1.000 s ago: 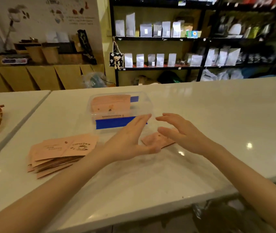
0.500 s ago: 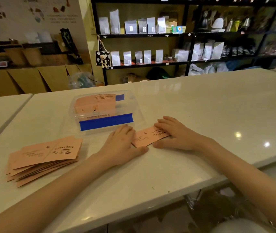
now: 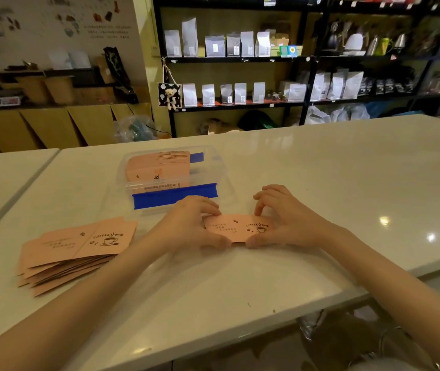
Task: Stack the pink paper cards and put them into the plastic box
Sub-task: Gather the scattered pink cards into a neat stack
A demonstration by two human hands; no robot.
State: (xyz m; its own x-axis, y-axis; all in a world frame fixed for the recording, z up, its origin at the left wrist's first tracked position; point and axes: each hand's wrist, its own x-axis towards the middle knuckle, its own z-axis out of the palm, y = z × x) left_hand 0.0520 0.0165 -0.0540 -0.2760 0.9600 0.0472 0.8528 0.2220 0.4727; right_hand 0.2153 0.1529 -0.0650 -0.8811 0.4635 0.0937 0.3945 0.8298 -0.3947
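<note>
A small stack of pink paper cards [image 3: 236, 227] printed with a coffee cup lies on the white counter, pinched at both ends. My left hand [image 3: 194, 223] grips its left end and my right hand [image 3: 284, 218] grips its right end. Just behind them stands the clear plastic box [image 3: 215, 167] with a blue clip along its front, and pink cards [image 3: 157, 164] lie inside it. A fanned pile of loose pink cards [image 3: 77, 247] lies on the counter to the left of my left forearm.
The white counter [image 3: 334, 183] runs far to the right and ends at a near edge by my elbows. A second white table [image 3: 4, 172] adjoins on the left across a narrow gap. Shelves of bags stand behind.
Both hands dropped from above the counter onto the small card stack, then curled their fingers around its two ends. The stack now lies squarer to me.
</note>
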